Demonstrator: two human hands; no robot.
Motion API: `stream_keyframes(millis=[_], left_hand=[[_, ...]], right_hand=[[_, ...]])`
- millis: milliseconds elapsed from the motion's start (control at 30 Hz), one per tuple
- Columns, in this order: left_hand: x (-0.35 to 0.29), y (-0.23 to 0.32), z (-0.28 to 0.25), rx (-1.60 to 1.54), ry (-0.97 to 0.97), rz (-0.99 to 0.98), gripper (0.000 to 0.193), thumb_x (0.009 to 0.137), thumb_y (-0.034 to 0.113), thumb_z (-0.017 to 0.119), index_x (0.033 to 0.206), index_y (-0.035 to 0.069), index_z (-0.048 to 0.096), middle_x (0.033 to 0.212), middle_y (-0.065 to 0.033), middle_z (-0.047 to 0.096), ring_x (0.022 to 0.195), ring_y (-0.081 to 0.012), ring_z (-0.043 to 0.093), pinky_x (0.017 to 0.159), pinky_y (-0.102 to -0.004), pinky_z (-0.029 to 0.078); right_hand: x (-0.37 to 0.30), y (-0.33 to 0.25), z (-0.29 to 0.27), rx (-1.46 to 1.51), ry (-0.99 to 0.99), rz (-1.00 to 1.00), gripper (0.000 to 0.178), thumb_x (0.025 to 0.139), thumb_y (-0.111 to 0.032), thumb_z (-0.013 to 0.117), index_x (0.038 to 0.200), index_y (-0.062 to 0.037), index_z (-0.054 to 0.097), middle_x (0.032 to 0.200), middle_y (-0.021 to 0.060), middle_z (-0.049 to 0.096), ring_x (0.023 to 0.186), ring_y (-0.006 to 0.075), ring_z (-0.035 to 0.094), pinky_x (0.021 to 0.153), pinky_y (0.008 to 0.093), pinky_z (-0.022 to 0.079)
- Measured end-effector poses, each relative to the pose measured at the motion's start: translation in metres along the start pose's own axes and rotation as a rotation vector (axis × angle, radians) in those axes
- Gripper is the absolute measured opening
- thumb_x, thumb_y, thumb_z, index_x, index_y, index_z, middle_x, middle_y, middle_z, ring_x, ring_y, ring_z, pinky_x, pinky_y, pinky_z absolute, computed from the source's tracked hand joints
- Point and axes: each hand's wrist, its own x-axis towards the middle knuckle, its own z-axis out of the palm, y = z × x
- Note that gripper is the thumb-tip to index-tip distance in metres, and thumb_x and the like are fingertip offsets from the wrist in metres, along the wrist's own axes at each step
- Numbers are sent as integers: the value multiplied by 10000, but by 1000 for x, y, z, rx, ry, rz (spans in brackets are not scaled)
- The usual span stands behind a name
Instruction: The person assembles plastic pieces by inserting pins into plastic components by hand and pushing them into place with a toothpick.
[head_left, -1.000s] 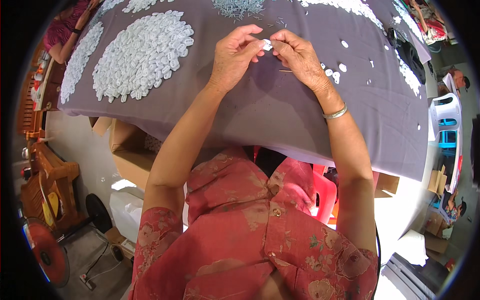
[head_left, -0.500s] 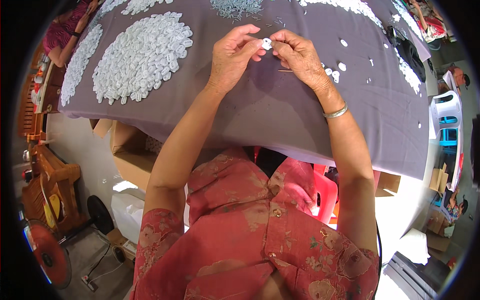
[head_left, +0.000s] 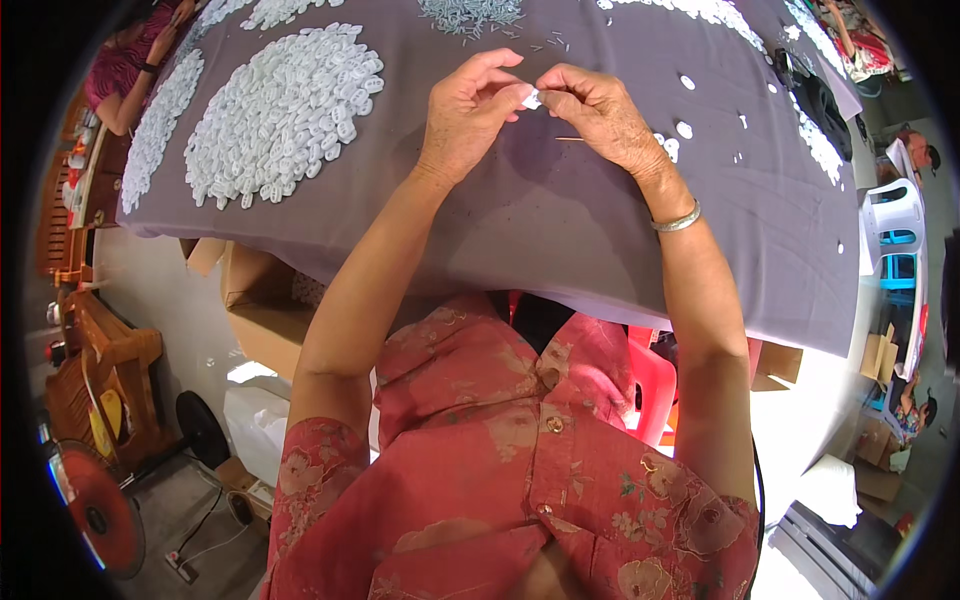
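White piece (head_left: 531, 101), one: pinched between left hand (head_left: 468, 118) and right hand (head_left: 602, 118); less shows than half a second ago, probably turned mid-work.

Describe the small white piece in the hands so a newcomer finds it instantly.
Over the purple-grey tablecloth, find the left hand and right hand, top middle. The small white piece is between their fingertips; unlike the white pieces lying around, it is held.
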Motion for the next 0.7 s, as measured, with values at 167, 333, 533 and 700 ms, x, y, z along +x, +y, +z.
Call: stream_keyframes(millis=[167,333,533,700], left_hand=[[1,-1,-3,49,29,24,275,831,35,639,1101,33,585,846,-35,655,721,-80,600,606,-222,494],[3,17,-30,292,200,63,246,820,25,646,1062,39,605,811,-30,654,688,-59,567,588,-194,445],[9,20,-110,473,213,108,231,814,18,645,1044,35,627,771,-12,633,686,-59,549,604,-195,432],[-4,27,-153,671,304,6,234,841,63,632,1071,23,622,772,-13,605,699,-67,529,647,-206,435]], right_hand=[[4,3,-13,39,96,-36,172,891,-165,596,912,3,627,756,-27,572,706,59,512,658,215,440],[-3,13,-65,18,396,80,150,885,-194,616,889,-52,662,716,-54,563,655,20,468,587,185,389],[-26,16,-101,-26,292,179,134,851,-184,655,881,-55,675,713,-72,545,658,28,429,580,196,359],[-37,22,-113,-146,58,262,124,830,-145,677,846,-22,663,725,-51,565,688,44,486,628,213,412]])
